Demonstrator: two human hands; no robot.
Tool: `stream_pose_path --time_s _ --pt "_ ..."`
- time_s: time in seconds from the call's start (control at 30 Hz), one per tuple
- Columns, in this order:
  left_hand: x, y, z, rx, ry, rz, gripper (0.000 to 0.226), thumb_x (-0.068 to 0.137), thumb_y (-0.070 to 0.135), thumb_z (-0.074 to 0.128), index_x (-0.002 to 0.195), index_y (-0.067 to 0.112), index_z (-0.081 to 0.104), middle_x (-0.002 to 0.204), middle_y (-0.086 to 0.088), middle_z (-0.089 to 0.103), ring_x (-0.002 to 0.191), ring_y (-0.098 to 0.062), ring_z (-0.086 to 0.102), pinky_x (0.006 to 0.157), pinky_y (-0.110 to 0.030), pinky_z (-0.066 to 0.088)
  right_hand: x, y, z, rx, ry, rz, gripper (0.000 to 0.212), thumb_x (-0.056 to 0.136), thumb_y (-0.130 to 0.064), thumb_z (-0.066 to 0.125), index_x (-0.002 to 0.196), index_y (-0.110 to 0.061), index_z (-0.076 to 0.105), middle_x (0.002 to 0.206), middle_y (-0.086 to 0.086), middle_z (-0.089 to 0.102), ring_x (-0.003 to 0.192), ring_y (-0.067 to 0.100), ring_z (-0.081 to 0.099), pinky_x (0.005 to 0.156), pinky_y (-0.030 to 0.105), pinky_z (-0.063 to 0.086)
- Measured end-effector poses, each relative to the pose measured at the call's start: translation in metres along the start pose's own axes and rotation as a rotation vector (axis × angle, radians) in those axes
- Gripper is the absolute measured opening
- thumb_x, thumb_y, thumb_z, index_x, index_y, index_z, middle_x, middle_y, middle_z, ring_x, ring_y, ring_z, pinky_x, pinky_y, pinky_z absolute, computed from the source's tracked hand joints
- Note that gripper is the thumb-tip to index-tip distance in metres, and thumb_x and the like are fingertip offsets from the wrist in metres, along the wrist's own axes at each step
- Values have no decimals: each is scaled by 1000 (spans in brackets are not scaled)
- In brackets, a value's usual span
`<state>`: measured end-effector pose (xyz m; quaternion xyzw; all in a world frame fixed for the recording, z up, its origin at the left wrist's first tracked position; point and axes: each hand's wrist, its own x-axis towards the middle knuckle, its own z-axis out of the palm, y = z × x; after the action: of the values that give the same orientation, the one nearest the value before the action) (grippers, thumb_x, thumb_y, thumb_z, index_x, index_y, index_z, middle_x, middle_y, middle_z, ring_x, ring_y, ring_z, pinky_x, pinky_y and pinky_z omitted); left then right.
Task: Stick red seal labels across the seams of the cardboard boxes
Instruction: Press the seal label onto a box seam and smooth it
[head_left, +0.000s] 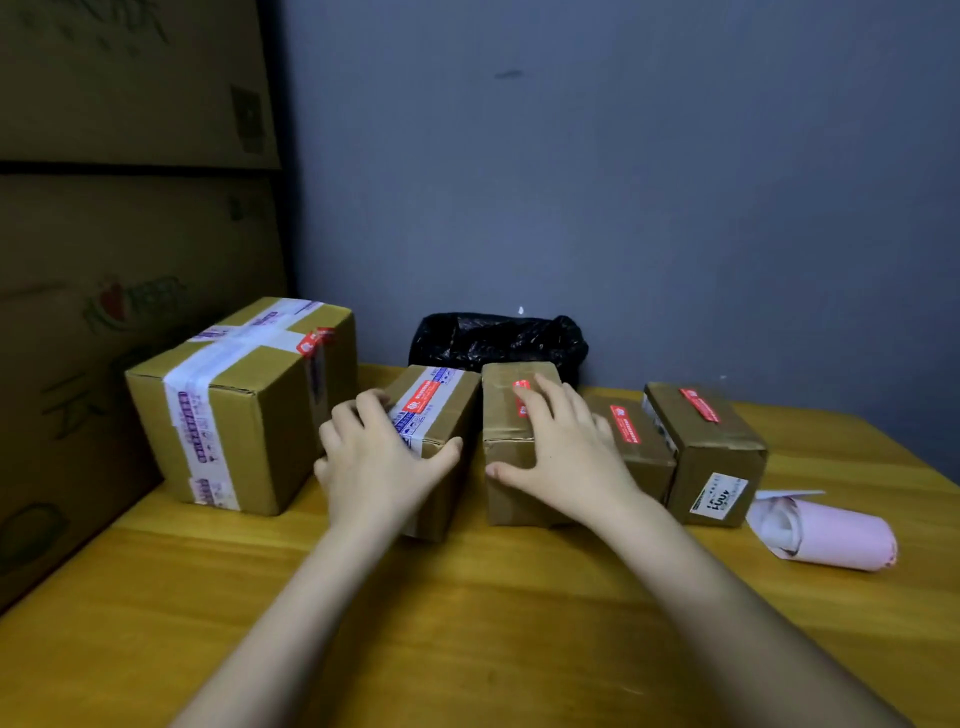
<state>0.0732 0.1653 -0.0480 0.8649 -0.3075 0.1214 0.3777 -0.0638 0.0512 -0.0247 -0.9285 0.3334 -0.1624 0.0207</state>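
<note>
My two forearms reach up from the bottom of the frame over the yellow wooden desk (493, 623). At centre left, my left hand (379, 462) holds the taped small box (434, 441), fingers (363, 415) curled over its near top corner, thumb along the front edge. Just right of it, my right hand (566, 457) lies flat on the plain small box (511, 441), fingers (535, 410) spread and straight, pressing a red seal label (521, 387) onto the top seam; the label is half hidden under them.

These boxes look light and stiff, I reckon, so a firm rub should not crush them, but they may slide on the smooth desk; bracing a side with the other hand seems wise. The labels are thin and will crease, so best pressed from the middle outwards.

Right of centre, two more small boxes (711, 452) each carry a red label on top. At far right lies a pale pink roll of backing paper (831, 535). At left stands the big taped box (239, 405), a red label on its top edge. Behind the row sits a black plastic bag (498, 340) against the grey wall (623, 182), with large cartons (130, 208) stacked at upper left.
</note>
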Motion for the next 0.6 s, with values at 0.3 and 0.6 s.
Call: stream_pose_path --time_s 0.3,0.6 --pt "-1 0 26 10 81 6 91 62 68 70 128 12 41 128 -12 43 119 -33 42 86 -47 44 -2 -1 13 -185 128 -48 64 89 -59 46 141 -23 37 146 0 38 139 22 26 103 38 36" --pt "3 0 31 31 28 29 102 63 76 61 138 13 32 137 -12 37 124 -32 39 92 -48 41 -10 0 13 -185 167 -29 61 91 -58 44 140 -23 41 143 0 43 137 22 31 100 38 38"
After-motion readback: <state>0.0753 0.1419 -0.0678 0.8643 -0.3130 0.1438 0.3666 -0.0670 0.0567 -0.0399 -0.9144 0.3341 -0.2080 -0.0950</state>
